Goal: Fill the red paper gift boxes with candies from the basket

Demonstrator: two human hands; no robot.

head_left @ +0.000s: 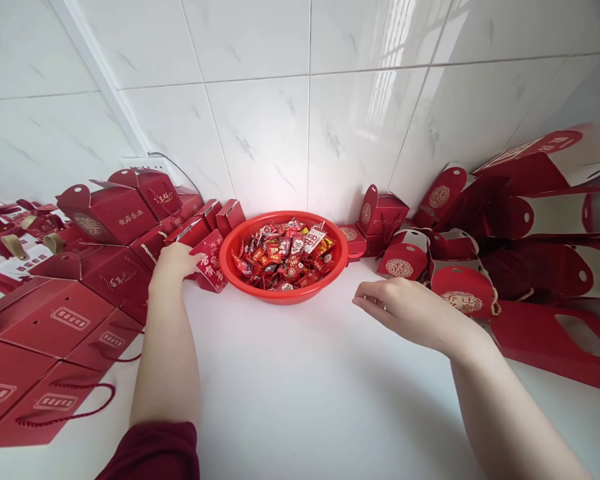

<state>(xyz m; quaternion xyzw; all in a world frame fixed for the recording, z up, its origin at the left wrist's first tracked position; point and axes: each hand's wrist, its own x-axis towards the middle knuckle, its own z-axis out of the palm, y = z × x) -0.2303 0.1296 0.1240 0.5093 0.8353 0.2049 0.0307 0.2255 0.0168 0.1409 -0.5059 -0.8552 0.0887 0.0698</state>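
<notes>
My left hand (176, 261) is at the left of the basin, its fingers closed on a small red gift box (211, 261) with white characters on its face. Part of that box and most of the fingertips are hidden behind my hand. In the middle stands a round red plastic basin (283, 295), full of wrapped candies (286, 257) in mostly red wrappers. My right hand (405, 305) hovers over the white table right of the basin, fingers loosely bent and slightly apart, with nothing visible in them. The nearest thing to it is a red box (404, 257) with a round gold emblem.
Stacked red gift boxes (65, 317) with rope handles line the left side. More red boxes (463, 287), several with their tops open, crowd the right. A white tiled wall (265, 147) rises behind the white table (300, 387). A socket strip (143, 163) with a cable is at back left.
</notes>
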